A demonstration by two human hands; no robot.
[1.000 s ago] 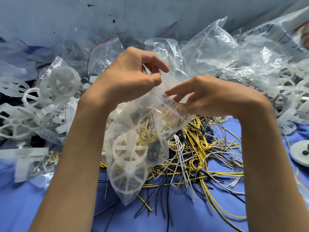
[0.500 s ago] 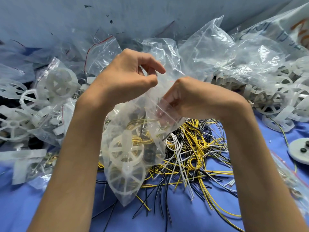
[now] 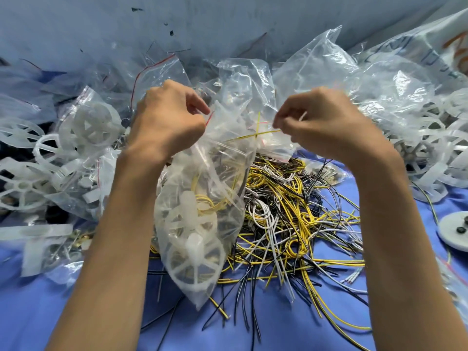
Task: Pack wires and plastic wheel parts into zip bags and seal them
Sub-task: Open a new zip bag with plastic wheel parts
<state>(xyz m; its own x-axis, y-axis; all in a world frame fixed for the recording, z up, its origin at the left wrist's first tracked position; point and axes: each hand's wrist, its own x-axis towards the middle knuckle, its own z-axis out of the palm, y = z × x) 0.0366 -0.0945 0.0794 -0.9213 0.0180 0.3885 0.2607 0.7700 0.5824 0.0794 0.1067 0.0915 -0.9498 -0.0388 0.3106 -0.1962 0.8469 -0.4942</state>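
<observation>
Zip bag (image 3: 202, 224), clear: held upright over the desk (image 3: 101, 312); whether its lower tip touches the blue cover cannot be told.

- Contents: white plastic wheel parts (image 3: 192, 252) are stacked in the lower half, with a yellow wire coil (image 3: 210, 206) lodged above them. A yellow wire end (image 3: 253, 134) is seen lying across the bag's mouth.
- Left hand (image 3: 167, 122): fingers are curled and clamped on the left end of the bag's mouth.
- Right hand (image 3: 326, 125): thumb and fingers are pinched on the right end of the mouth.
- Wire pile (image 3: 291, 211), yellow, black and white: spread on the desk just right of the bag.
- Loose wheels (image 3: 22, 188): heaped left of the bag.
- Empty bags (image 3: 316, 64): piled behind the bag.
- White disc (image 3: 453, 229): laid well right of the bag.
</observation>
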